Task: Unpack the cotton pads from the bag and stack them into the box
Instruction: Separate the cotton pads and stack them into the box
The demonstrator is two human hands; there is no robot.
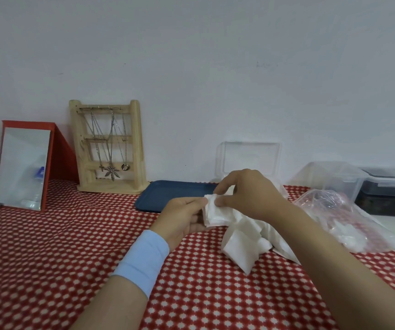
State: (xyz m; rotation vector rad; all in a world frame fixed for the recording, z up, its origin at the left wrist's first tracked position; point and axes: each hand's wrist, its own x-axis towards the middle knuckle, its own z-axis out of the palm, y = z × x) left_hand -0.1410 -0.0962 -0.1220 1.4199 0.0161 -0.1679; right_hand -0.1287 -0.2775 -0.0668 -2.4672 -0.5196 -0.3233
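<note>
Cotton pads [218, 214] are held as a small stack at the centre of the frame, pinched edgewise by the left hand [182, 217] and right hand [249, 194]; more lie loose on the tabletop [72, 258] below. Light, soft and easily fanned, they are best gripped across the edges. The clear box [251, 158] behind is partly hidden.
</note>
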